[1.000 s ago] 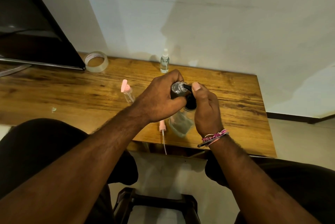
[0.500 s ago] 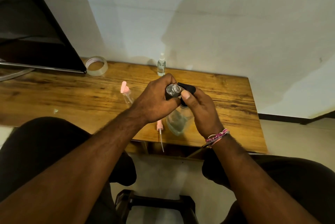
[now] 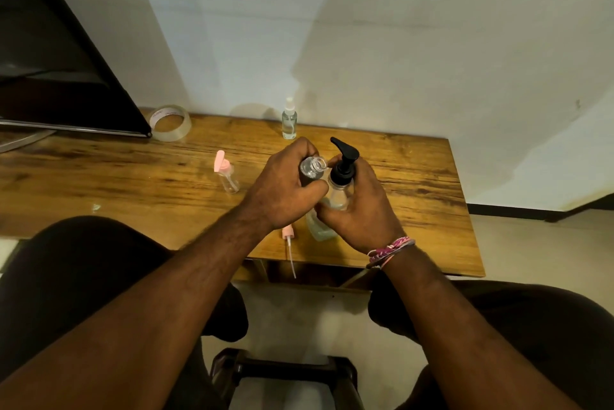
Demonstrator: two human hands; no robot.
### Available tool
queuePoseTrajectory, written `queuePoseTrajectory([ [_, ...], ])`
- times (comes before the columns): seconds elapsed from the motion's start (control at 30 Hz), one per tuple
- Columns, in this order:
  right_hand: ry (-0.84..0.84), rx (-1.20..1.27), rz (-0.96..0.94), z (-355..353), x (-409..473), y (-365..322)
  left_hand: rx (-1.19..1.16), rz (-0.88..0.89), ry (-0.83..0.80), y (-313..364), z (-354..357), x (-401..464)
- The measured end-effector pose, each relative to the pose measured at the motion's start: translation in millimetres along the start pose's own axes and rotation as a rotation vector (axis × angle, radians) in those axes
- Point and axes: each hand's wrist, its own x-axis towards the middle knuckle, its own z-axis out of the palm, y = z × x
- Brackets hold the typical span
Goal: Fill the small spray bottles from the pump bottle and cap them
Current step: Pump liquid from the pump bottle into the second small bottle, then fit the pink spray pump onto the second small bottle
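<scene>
I have my left hand (image 3: 282, 190) wrapped around a small clear uncapped spray bottle (image 3: 311, 168), its open neck tilted toward the black pump head of the clear plastic pump bottle (image 3: 340, 185), which my right hand (image 3: 360, 207) grips around the body just above the wooden tabletop (image 3: 415, 177). Both grips are closed on their bottles, and the two bottles sit just beside each other over the near edge. The pump nozzle points up and away from the open neck, so as I judge it the filling of this one is either paused or not lined up; I cannot tell how much liquid is inside it. At the back, near the wall, a small clear spray bottle with a white sprayer top (image 3: 289, 118) stands upright and capped, so that one looks done. To the left stands a small clear bottle with a pink flip cap (image 3: 227, 174), and a loose pink sprayer with its dip tube (image 3: 288, 243) lies at the near edge, probably meant for the bottle in my hand. A roll of clear tape (image 3: 170, 122) rests by the dark screen (image 3: 56, 54).
</scene>
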Motion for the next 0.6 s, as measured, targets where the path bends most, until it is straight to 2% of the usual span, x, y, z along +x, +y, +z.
queuePoseTrajectory([
  [0.37,0.128,-0.061,0.047,-7,19,7,-0.058,-0.069,0.043,-7,22,12],
  [0.6,0.103,-0.037,0.082,-9,17,7,-0.099,-0.078,0.053,-8,28,8],
])
